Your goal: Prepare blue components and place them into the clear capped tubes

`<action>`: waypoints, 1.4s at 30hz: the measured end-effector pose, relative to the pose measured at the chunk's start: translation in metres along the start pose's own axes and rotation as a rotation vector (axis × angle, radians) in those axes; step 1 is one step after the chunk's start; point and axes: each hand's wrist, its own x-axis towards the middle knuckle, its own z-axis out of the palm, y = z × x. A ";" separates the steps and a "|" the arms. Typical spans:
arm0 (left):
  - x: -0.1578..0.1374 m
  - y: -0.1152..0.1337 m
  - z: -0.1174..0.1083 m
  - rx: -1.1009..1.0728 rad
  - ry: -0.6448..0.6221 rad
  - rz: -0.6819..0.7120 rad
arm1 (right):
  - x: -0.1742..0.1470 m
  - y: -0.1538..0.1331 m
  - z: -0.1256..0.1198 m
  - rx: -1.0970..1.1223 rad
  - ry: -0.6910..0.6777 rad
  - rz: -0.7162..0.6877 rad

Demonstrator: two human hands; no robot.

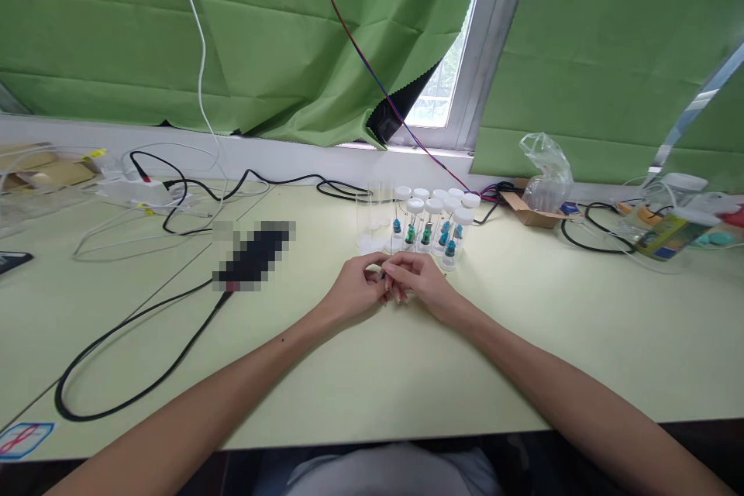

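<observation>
My left hand (359, 288) and my right hand (428, 284) meet over the table, fingers closed together at the tips. Between them is a small teal piece with a thin wire (391, 245) that points upward; the fingers hide most of it. Just beyond the hands stand several clear tubes with white caps (415, 205), each upright. Small blue or green pieces with thin wires (427, 233) show inside many of them. To their left are clear tubes without caps (363, 213), and loose white caps (370, 243) appear to lie by their bases.
A black cable (145, 391) loops over the table (314, 395) at left, beside a dark pixelated object (256, 252). Behind it sits a white power strip (136, 190). At right are a small cardboard box (532, 213) with a plastic bag and a green-labelled container (668, 236).
</observation>
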 end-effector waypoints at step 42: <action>-0.001 0.008 0.000 -0.018 0.028 0.000 | 0.002 0.002 0.001 0.026 0.074 -0.058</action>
